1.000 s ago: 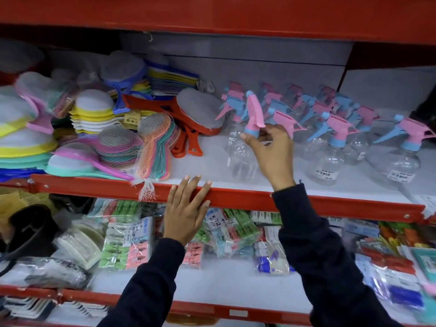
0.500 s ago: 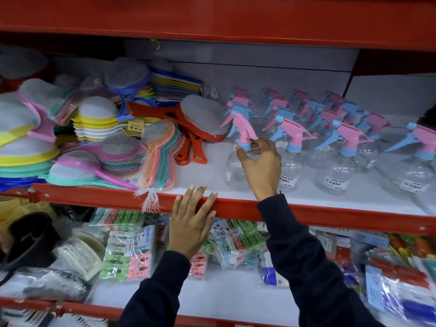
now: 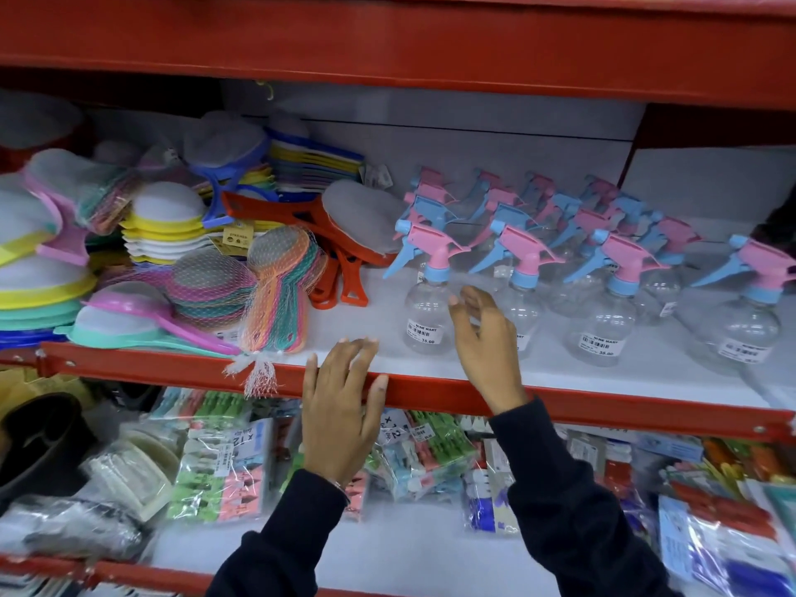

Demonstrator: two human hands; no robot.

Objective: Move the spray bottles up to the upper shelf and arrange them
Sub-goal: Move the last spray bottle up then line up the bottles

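Most of the job looks done: the spray bottles [image 3: 555, 260] stand in rows on the upper shelf [image 3: 560, 398], the right hand [image 3: 486, 338] open-fingered and empty beside the front-left bottle [image 3: 424, 308], left hand [image 3: 340, 407] flat on the shelf's edge.

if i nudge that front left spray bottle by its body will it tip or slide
The front left spray bottle looks clear and empty, so it is probably light and would slide easily on the smooth white shelf. Its round body carries a tall trigger head, so a high push might tip it.
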